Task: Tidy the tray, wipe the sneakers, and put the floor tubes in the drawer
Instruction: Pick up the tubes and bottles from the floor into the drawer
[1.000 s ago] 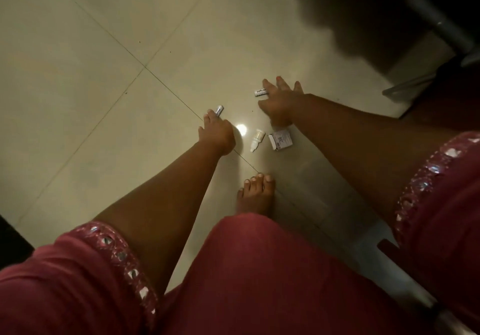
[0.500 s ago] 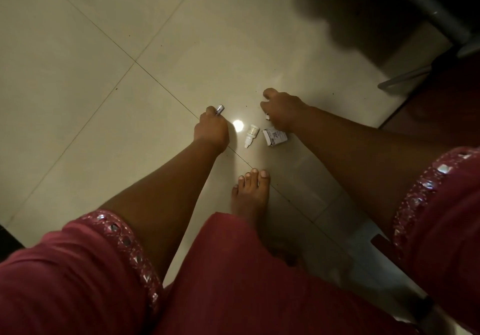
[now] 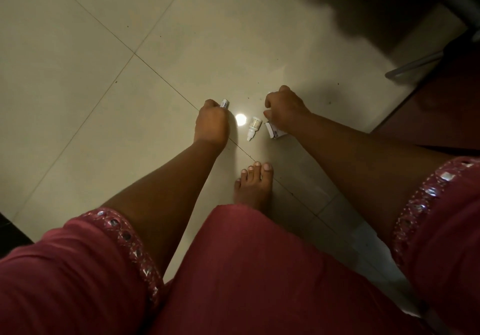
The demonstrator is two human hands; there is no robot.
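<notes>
Head view looks down on two bare arms that reach to a tiled floor (image 3: 104, 48). Left hand (image 3: 211, 124) has its fingers curled round a small white tube (image 3: 224, 103); one end of the tube sticks out past the knuckles. Right hand (image 3: 284, 108) is also curled, and a tiny pale edge shows at its far side, so it probably holds a second tube, but I cannot be sure of this. Between the hands a small dropper bottle (image 3: 253, 128) lies on its side on the floor, next to a bright spot of reflected light. Just beside it, partly under the right wrist, lies a small box (image 3: 275, 133).

The step in hand, as I judge it, is to collect the tubes from the floor. To do it well, each hand should keep its tube firmly while it takes another item, best with thumb and first finger. The bottle is round and may roll away if it is pushed, so it is better to pinch it from both sides.

The room is dim. Print on the tube and on the box is too small to read. Drawer, tray and sneakers are not in view. A dark shape and a metal leg (image 3: 413, 65) at the upper right are cut off, and I cannot tell which furniture it is.
</notes>
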